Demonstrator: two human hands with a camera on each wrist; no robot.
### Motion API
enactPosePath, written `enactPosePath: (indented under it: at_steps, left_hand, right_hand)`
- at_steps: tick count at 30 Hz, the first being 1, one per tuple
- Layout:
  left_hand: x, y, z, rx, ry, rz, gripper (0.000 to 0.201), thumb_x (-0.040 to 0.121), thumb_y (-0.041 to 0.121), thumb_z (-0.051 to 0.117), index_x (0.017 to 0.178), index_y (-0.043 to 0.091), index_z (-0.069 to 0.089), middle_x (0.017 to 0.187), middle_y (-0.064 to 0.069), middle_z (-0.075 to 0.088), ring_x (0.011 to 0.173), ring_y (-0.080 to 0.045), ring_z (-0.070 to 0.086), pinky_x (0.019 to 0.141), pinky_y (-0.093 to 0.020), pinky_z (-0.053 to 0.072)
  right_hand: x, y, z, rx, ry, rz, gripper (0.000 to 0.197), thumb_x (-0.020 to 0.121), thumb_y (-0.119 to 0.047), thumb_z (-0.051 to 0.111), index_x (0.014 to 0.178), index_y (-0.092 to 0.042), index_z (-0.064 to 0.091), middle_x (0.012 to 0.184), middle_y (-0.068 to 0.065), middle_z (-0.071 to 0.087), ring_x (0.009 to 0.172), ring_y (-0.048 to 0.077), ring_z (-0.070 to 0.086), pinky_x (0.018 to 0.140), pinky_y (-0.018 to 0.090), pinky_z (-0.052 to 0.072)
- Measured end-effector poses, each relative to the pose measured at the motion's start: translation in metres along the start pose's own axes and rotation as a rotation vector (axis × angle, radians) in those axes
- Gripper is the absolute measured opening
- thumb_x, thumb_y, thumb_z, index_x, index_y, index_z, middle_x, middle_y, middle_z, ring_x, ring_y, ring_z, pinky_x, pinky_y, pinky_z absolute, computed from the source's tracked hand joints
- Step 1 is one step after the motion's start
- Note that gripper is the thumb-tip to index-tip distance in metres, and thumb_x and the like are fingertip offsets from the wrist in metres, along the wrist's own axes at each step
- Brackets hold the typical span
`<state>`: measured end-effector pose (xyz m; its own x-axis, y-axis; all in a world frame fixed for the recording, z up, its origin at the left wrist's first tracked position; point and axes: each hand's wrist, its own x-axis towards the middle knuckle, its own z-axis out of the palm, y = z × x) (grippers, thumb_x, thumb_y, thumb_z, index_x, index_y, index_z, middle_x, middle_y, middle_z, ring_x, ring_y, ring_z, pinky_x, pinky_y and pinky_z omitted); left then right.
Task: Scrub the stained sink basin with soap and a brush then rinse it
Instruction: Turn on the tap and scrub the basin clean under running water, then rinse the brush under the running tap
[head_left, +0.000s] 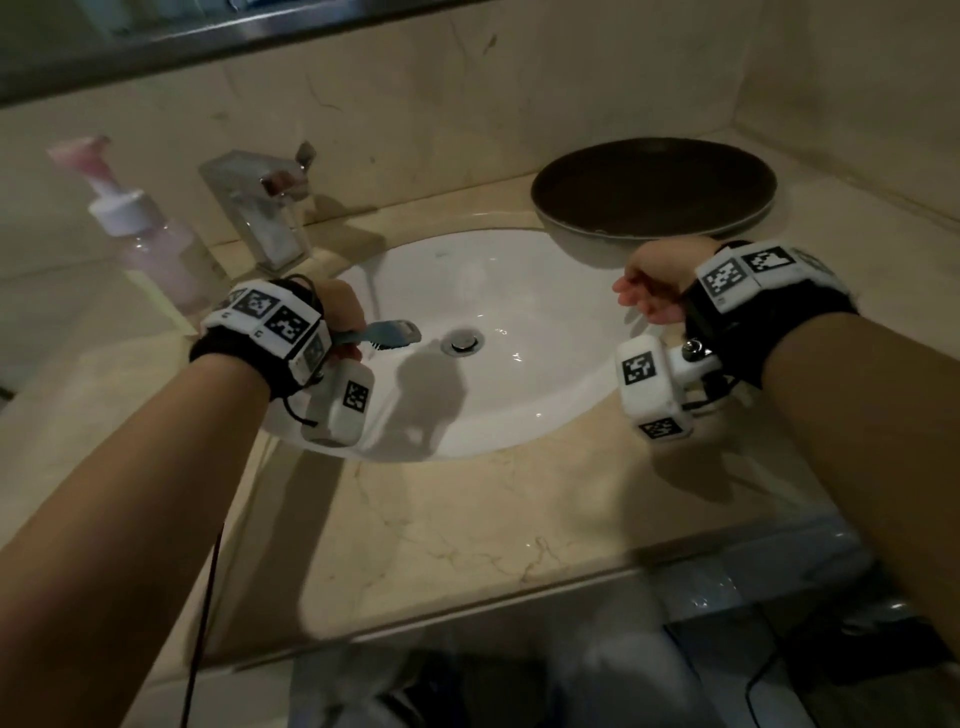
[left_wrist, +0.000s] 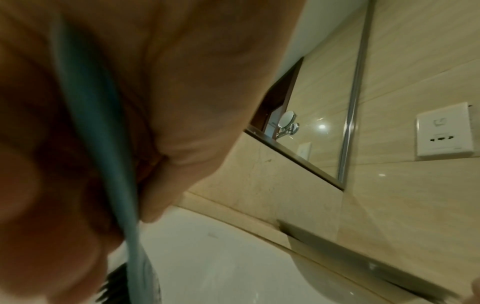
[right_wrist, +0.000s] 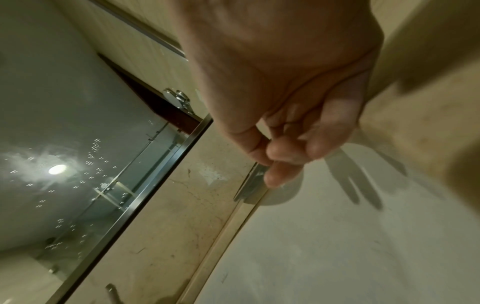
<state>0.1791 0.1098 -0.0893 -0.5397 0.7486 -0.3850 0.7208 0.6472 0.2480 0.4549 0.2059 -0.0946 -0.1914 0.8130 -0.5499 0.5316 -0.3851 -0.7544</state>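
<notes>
A white oval sink basin (head_left: 524, 291) is set in a beige marble counter, with a chrome drain (head_left: 462, 342) at its middle. My left hand (head_left: 340, 319) grips the handle of a blue brush (head_left: 387, 335), whose dark bristles point down over the basin's left side, just left of the drain. In the left wrist view the blue brush handle (left_wrist: 103, 144) runs through my curled fingers. My right hand (head_left: 652, 291) hovers over the basin's right rim, fingers loosely curled and holding nothing. In the right wrist view my right hand (right_wrist: 280, 156) is bare above the basin rim.
A chrome faucet (head_left: 260, 208) stands behind the basin at the left. A pink pump soap bottle (head_left: 140, 228) stands left of it. A dark round plate (head_left: 654, 187) lies on the counter at the back right. A mirror edge runs along the wall above.
</notes>
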Motion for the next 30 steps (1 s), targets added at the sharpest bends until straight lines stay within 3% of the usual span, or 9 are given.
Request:
enactPosePath:
  at_steps: [3,6,8,11,13,17,21,25,30]
  left_hand:
    - [-0.010,-0.011,-0.014,-0.062,0.024,-0.086,0.034,0.099,0.010,0.042,0.066,0.006,0.046,0.034,-0.003,0.052,0.033,-0.013,0.049,0.030,-0.013,0.037]
    - [-0.028,-0.012,-0.024,-0.096,0.135,-0.038,0.032,0.101,0.013,0.039,0.071,0.002,0.046,0.055,-0.008,0.050,0.033,-0.015,0.040,0.026,-0.011,0.028]
    - [-0.031,-0.018,-0.031,-0.123,0.201,0.005,0.028,0.100,0.011,0.037,0.075,0.001,0.044,0.058,-0.008,0.045,0.034,-0.017,0.042,0.024,-0.007,0.024]
    - [-0.032,-0.027,-0.041,-0.139,0.257,-0.019,0.031,0.098,0.010,0.043,0.069,0.002,0.044,0.048,-0.007,0.048,0.039,-0.017,0.043,0.034,-0.017,0.032]
    - [-0.037,-0.032,-0.048,-0.141,0.278,-0.040,0.032,0.097,0.013,0.045,0.067,0.004,0.044,0.052,-0.007,0.046,0.043,-0.017,0.040,0.040,-0.022,0.030]
    - [-0.037,-0.048,-0.048,-0.307,0.256,-0.068,0.037,0.097,0.015,0.047,0.062,0.006,0.042,0.055,-0.010,0.043,0.046,-0.018,0.035,0.047,-0.022,0.026]
    - [-0.035,-0.055,-0.041,-0.430,0.238,-0.132,0.031,0.096,0.012,0.045,0.066,0.005,0.047,0.060,-0.008,0.047,0.050,-0.017,0.036,0.050,-0.023,0.030]
    - [-0.026,-0.059,-0.037,-0.484,0.208,-0.117,0.029,0.096,0.008,0.040,0.067,0.005,0.044,0.029,-0.002,0.046,0.046,-0.016,0.032,0.047,-0.020,0.026]
    - [-0.010,-0.065,-0.032,-0.441,0.173,-0.054,0.028,0.096,0.010,0.043,0.067,0.009,0.042,0.057,-0.004,0.038,0.047,-0.016,0.027,0.046,-0.021,0.021]
  right_hand:
    - [-0.011,-0.004,0.009,0.023,-0.022,-0.033,0.031,0.098,-0.017,0.032,0.073,-0.014,0.050,0.028,-0.003,0.050,0.018,0.005,0.042,0.032,0.009,0.040]
    - [-0.024,-0.007,0.026,-0.013,-0.020,-0.043,0.029,0.097,-0.017,0.034,0.073,-0.016,0.050,0.028,-0.005,0.050,0.018,0.004,0.040,0.035,0.007,0.039]
    - [-0.032,-0.010,0.037,-0.032,-0.020,-0.061,0.029,0.096,-0.017,0.034,0.072,-0.016,0.050,0.029,-0.006,0.050,0.018,0.004,0.038,0.036,0.005,0.037]
    - [-0.044,-0.016,0.054,-0.008,-0.047,-0.095,0.028,0.096,-0.016,0.036,0.073,-0.014,0.052,0.028,-0.005,0.050,0.018,0.003,0.037,0.035,0.005,0.035]
    - [-0.051,-0.018,0.063,0.016,-0.063,-0.119,0.028,0.096,-0.014,0.036,0.074,-0.012,0.053,0.029,-0.005,0.050,0.019,0.003,0.036,0.035,0.004,0.033]
    - [-0.062,-0.022,0.077,0.048,-0.118,-0.154,0.027,0.096,-0.012,0.037,0.075,-0.011,0.054,0.031,-0.005,0.052,0.030,0.003,0.037,0.035,0.006,0.031]
    - [-0.066,-0.026,0.090,0.025,-0.139,-0.169,0.027,0.095,-0.012,0.038,0.075,-0.011,0.056,0.034,-0.005,0.053,0.025,0.002,0.039,0.034,0.006,0.035]
    - [-0.067,-0.035,0.102,0.000,-0.155,-0.187,0.027,0.095,-0.013,0.038,0.074,-0.012,0.056,0.045,-0.003,0.055,0.024,0.003,0.040,0.034,0.006,0.035]
    - [-0.068,-0.048,0.115,-0.062,-0.168,-0.204,0.026,0.095,-0.013,0.038,0.075,-0.013,0.055,0.061,-0.002,0.054,0.040,0.006,0.041,0.035,0.007,0.035]
